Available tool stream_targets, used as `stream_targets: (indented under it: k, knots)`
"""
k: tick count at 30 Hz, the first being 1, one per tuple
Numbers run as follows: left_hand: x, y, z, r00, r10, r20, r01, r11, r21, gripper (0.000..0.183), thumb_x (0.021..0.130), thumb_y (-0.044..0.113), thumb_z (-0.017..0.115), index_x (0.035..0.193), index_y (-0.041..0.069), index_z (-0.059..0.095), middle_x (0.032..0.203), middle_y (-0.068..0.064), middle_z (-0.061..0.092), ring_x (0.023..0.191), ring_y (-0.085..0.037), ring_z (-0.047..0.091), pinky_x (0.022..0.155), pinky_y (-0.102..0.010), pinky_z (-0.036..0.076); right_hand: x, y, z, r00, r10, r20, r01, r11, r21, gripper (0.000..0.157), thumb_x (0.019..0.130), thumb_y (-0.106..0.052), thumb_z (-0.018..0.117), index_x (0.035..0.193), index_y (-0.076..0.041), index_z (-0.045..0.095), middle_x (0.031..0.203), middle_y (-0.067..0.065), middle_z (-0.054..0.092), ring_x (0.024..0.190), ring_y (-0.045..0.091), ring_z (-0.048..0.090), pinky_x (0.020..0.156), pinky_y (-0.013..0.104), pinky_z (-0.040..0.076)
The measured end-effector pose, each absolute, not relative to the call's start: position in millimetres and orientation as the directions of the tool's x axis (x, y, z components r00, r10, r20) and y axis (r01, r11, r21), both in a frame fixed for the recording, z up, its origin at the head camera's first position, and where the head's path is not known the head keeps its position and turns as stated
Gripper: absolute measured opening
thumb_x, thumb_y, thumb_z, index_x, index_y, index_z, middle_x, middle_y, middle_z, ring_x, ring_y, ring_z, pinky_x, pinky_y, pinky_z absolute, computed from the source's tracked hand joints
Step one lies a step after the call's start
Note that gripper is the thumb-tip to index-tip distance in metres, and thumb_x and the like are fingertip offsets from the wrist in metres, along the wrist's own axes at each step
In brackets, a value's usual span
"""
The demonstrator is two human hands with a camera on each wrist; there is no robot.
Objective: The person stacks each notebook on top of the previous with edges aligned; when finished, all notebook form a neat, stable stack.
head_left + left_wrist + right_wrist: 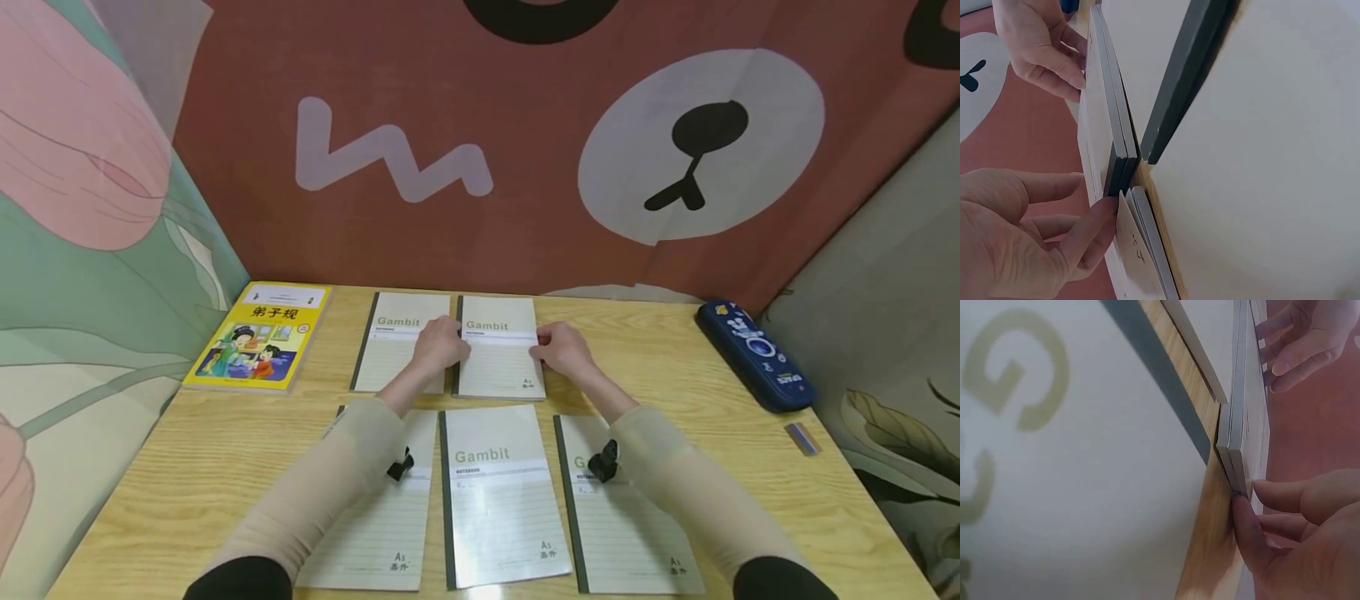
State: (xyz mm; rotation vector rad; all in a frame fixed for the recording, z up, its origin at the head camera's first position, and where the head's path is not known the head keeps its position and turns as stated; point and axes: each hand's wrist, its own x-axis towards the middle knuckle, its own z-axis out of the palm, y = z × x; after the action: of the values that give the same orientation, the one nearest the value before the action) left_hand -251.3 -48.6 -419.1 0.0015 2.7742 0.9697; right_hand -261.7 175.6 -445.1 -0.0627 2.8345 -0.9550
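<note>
At the back of the table, two stacked notebooks (498,362) lie between my hands, the upper one marked "Gambit". My left hand (438,343) has its thumb and fingers at their dark spine; in the left wrist view the thumb (1088,231) overlaps the spine's near corner. On the opposite side my right hand (564,348) pinches the right edge, the thumb (1249,528) at the near corner and the index finger (1279,494) above it. Another notebook (375,358) lies just left, partly under my left hand, its cover slightly lifted in the left wrist view.
Nearer me lie three notebooks in a row: left (367,533), middle (502,500) and right (630,533), the outer two partly covered by my forearms. A yellow book (258,337) is at back left. A blue pencil case (753,354) and a small eraser-like block (802,439) are at right.
</note>
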Motion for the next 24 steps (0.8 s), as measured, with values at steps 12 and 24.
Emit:
stream_targets:
  k: [12,24]
  knots:
    - [-253,-56,-417,-0.961,0.073,-0.267,-0.134,0.721,0.68,0.019,0.098,0.013,0.06,0.099,-0.003,0.07,0.064,-0.001,0.047,0.052,-0.013,0.04,0.049,-0.023,0.034,-260,176,-442,-0.976,-0.111,-0.185,0.044,0.737,-0.675,0.012,0.096,-0.007,0.066,0.087,0.0,0.06,0.075,0.005,0.05,0.069,0.016,0.056,0.062,0.026,0.054]
    - [-270,-130,-401,-0.986,0.092,-0.14,-0.046,0.653,0.756,0.054,0.106,0.024,0.047,0.154,0.0,0.043,0.153,-0.025,0.05,0.137,-0.038,0.055,0.114,-0.048,0.048,-263,161,-418,-0.997,-0.076,0.0,-0.043,0.568,-0.822,0.046,0.101,-0.013,0.056,0.145,0.001,0.055,0.122,0.025,0.064,0.101,0.041,0.072,0.08,0.04,0.064]
